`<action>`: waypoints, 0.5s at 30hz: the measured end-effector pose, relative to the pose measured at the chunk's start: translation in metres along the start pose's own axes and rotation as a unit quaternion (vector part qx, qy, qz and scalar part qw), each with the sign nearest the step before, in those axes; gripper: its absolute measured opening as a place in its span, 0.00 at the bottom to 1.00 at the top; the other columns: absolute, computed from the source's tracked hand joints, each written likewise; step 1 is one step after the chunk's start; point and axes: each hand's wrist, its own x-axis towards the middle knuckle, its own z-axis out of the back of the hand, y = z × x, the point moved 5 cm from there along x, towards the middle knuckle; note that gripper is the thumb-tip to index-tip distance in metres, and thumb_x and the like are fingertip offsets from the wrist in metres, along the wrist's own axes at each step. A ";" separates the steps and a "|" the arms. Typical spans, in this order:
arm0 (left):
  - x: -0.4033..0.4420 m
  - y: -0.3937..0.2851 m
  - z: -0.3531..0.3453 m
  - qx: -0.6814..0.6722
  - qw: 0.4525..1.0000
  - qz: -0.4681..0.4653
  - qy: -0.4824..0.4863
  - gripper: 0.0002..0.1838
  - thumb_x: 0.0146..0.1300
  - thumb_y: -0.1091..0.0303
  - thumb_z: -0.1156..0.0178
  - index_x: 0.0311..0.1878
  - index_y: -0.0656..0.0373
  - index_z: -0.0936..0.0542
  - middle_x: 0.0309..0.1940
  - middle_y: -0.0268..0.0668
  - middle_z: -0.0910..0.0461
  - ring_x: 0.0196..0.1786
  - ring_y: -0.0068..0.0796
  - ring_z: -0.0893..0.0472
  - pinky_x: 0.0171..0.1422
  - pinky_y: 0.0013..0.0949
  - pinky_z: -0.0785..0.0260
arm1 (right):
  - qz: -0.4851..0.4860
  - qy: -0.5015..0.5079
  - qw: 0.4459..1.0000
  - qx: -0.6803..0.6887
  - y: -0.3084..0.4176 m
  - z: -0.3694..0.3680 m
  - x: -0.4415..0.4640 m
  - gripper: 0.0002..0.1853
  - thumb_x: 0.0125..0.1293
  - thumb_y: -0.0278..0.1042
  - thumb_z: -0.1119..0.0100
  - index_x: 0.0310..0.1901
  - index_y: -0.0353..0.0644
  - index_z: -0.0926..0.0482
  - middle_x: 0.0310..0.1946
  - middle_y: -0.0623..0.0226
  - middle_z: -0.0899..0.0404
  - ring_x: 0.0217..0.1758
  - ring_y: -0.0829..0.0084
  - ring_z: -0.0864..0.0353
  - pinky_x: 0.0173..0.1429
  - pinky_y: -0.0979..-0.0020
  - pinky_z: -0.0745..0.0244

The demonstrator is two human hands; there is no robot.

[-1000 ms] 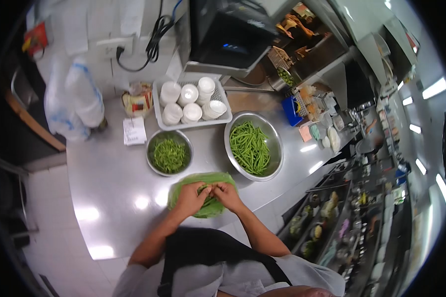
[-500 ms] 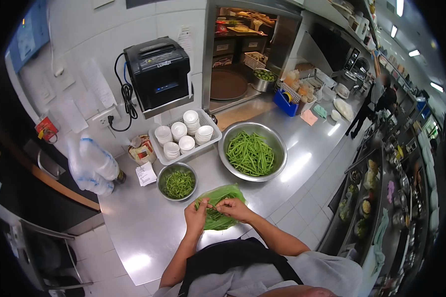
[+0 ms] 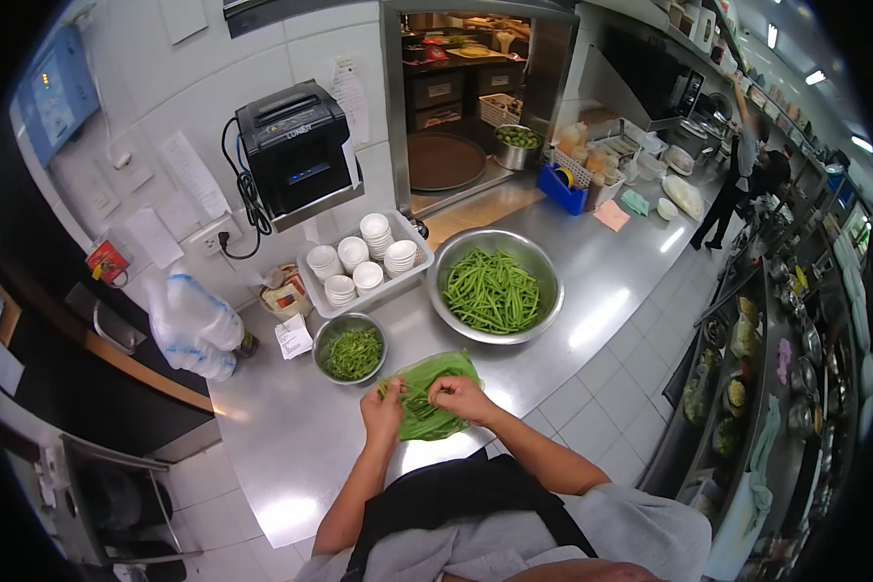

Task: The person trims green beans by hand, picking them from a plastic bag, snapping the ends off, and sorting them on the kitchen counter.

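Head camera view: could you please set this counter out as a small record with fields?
left hand: at the bag's left side, fingertips pinched, grip unclear
right hand: over the bag's right side, grip unclear
green plastic bag: open, green beans inside
large steel bowl: green beans, beyond the bag
small steel bowl: small green pieces
plastic basket: six stacks of white cups
paper slip: left of the small bowl
surface: metal counter
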 end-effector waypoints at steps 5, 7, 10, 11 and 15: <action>0.036 0.012 0.023 -0.034 0.998 -0.032 0.030 0.12 0.70 0.61 0.40 0.39 0.62 0.19 0.26 0.33 0.22 0.22 0.20 0.30 0.24 0.28 0.39 | 0.015 0.016 0.976 -0.216 0.026 0.001 0.004 0.09 0.63 0.29 0.42 0.39 0.36 0.14 0.30 0.65 0.16 0.32 0.73 0.19 0.39 0.71 0.25; 0.032 0.013 0.008 0.210 0.970 -0.083 0.087 0.14 0.67 0.59 0.37 0.39 0.63 0.19 0.26 0.38 0.20 0.25 0.31 0.24 0.29 0.35 0.32 | 0.029 -0.013 0.948 -0.316 0.033 0.005 0.007 0.09 0.61 0.29 0.41 0.37 0.35 0.14 0.30 0.56 0.15 0.35 0.64 0.16 0.43 0.64 0.23; 0.016 0.012 -0.021 0.483 0.847 -0.170 0.142 0.16 0.64 0.57 0.34 0.41 0.63 0.18 0.26 0.45 0.17 0.29 0.44 0.18 0.35 0.43 0.26 | 0.070 -0.027 0.885 -0.459 0.016 0.015 0.021 0.09 0.58 0.29 0.40 0.35 0.35 0.13 0.33 0.46 0.15 0.39 0.51 0.14 0.49 0.55 0.22; 0.009 0.011 -0.028 0.554 0.793 -0.199 0.154 0.17 0.63 0.57 0.33 0.43 0.63 0.18 0.26 0.47 0.16 0.30 0.47 0.16 0.37 0.44 0.25 | 0.048 -0.002 0.868 -0.493 0.008 0.018 0.023 0.09 0.58 0.29 0.40 0.36 0.36 0.13 0.34 0.46 0.15 0.41 0.49 0.15 0.50 0.53 0.22; 0.006 0.018 -0.024 0.635 0.739 -0.173 0.146 0.17 0.61 0.57 0.33 0.46 0.61 0.16 0.33 0.53 0.15 0.41 0.56 0.15 0.49 0.52 0.23 | 0.019 0.039 0.847 -0.531 -0.009 0.022 0.024 0.09 0.56 0.30 0.38 0.37 0.38 0.12 0.34 0.47 0.15 0.41 0.49 0.15 0.51 0.53 0.22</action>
